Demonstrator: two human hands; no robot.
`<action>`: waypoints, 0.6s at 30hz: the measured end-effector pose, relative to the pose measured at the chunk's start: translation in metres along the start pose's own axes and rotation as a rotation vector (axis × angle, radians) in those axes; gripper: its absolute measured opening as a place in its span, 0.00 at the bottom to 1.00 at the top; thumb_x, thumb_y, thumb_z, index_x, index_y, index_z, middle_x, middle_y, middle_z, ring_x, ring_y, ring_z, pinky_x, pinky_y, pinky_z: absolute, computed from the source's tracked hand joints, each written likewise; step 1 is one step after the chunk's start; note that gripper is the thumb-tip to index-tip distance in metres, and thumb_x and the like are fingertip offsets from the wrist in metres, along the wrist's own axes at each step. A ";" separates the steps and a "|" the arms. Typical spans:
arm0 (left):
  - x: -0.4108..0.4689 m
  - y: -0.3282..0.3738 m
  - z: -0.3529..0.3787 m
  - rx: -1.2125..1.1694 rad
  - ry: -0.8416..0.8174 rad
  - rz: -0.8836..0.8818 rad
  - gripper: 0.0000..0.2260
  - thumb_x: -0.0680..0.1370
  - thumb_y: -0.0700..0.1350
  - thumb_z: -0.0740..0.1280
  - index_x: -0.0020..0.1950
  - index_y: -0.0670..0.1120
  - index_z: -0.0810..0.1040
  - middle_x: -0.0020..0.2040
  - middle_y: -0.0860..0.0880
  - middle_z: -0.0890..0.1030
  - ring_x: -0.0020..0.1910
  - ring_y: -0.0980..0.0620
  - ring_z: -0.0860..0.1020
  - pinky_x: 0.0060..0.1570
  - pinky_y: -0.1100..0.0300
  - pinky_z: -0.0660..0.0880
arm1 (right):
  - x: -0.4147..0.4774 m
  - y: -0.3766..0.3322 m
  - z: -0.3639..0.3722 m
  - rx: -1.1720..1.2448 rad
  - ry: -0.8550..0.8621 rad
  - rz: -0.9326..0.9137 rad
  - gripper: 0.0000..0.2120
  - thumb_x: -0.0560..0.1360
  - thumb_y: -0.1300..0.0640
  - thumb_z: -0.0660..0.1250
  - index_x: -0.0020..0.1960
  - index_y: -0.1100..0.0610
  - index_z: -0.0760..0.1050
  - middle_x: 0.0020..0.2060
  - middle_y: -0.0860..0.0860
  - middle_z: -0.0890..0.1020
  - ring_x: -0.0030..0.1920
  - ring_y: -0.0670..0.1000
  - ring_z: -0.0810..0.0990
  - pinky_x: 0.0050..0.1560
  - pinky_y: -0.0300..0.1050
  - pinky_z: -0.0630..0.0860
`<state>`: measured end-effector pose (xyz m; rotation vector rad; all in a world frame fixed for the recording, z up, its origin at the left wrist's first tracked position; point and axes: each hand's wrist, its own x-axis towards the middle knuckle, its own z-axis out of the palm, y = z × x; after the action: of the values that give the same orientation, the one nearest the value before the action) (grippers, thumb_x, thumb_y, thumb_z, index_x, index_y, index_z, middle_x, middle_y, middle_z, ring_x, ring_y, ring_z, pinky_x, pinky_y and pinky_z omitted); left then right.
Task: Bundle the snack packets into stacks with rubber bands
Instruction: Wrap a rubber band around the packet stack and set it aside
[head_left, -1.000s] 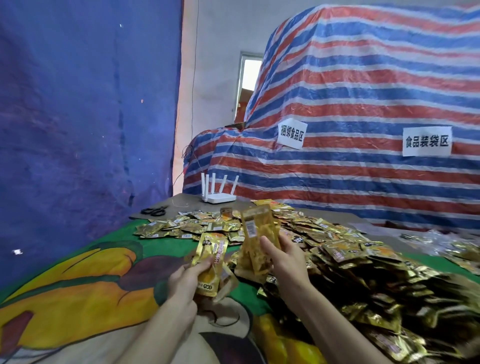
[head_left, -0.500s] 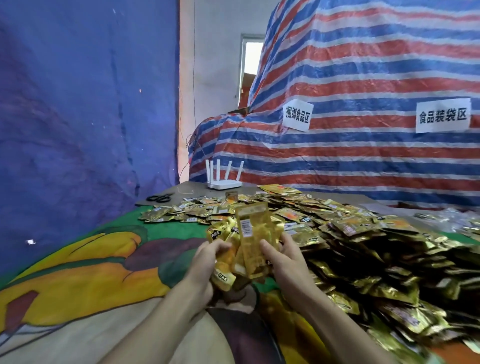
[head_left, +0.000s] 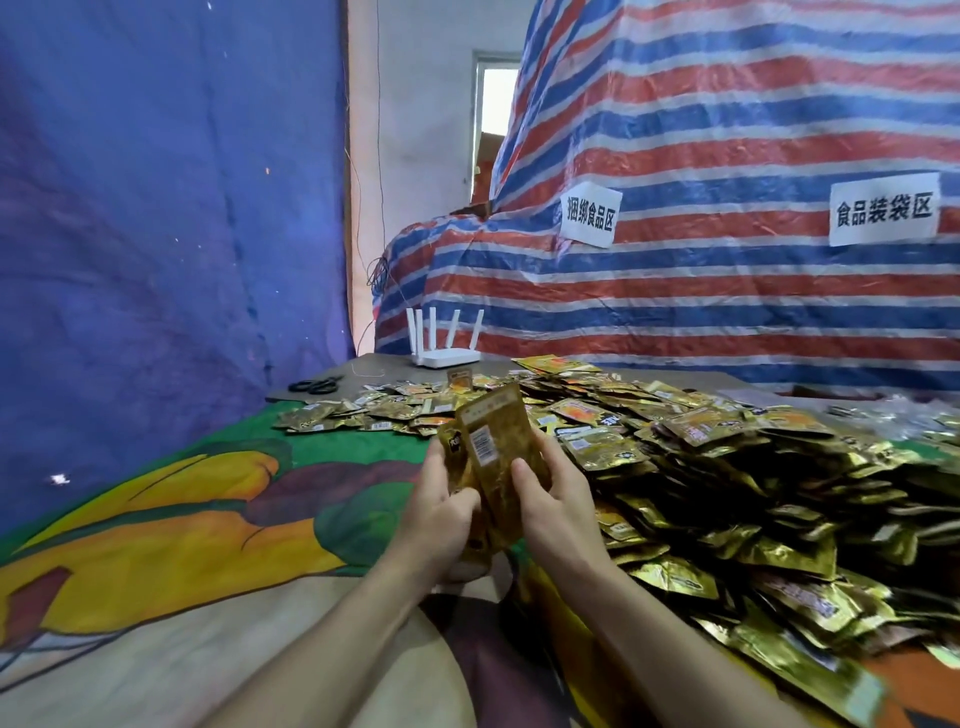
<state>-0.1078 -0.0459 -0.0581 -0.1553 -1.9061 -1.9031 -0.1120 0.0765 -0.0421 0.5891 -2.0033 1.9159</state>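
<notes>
A blue cloth (head_left: 156, 234) hangs at the left; a striped tarp (head_left: 727, 312) in red, blue and white covers a big heap behind the table; two white paper signs (head_left: 590, 214) with black characters are fixed on it. One white router (head_left: 447, 357) with five antennas stands at the far edge of the table; one pair of black scissors (head_left: 311, 385) lies to its left. A printed cloth (head_left: 182, 519) in green, yellow and purple covers the table.

Loose gold snack packets make one large pile (head_left: 727, 467) at the right, too many to count; a thinner spread reaches the far middle.

Two hands are raised just left of the pile, above the cloth. Between them a small stack of packets (head_left: 498, 452) stands nearly upright, the barcode side toward the camera; two packets can be told apart, more cannot be counted. The left hand (head_left: 441, 514) grips the stack from the left with curled fingers; the right hand (head_left: 556, 509) holds it from the right, its thumb pressed on the front face.
</notes>
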 end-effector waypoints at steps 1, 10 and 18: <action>-0.002 0.003 0.001 -0.024 0.039 0.023 0.28 0.69 0.35 0.61 0.70 0.45 0.68 0.49 0.48 0.83 0.48 0.52 0.81 0.45 0.55 0.80 | 0.000 0.000 0.003 0.017 0.002 0.004 0.14 0.83 0.62 0.60 0.60 0.43 0.74 0.54 0.45 0.82 0.56 0.44 0.82 0.60 0.46 0.80; -0.012 0.011 0.001 0.277 0.016 0.026 0.19 0.67 0.54 0.62 0.56 0.53 0.64 0.52 0.46 0.78 0.52 0.45 0.77 0.54 0.46 0.75 | -0.007 0.011 0.000 0.119 -0.157 0.148 0.15 0.81 0.67 0.60 0.62 0.51 0.73 0.52 0.53 0.85 0.50 0.46 0.85 0.44 0.39 0.81; -0.017 0.008 0.008 0.159 -0.062 0.096 0.27 0.66 0.44 0.67 0.63 0.49 0.64 0.56 0.45 0.80 0.55 0.49 0.81 0.57 0.50 0.79 | -0.005 0.002 0.001 0.237 -0.051 0.044 0.25 0.63 0.61 0.61 0.60 0.56 0.76 0.47 0.50 0.84 0.48 0.46 0.83 0.46 0.36 0.78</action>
<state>-0.0918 -0.0337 -0.0572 -0.2544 -2.0434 -1.6953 -0.1082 0.0759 -0.0464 0.6637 -1.8453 2.2047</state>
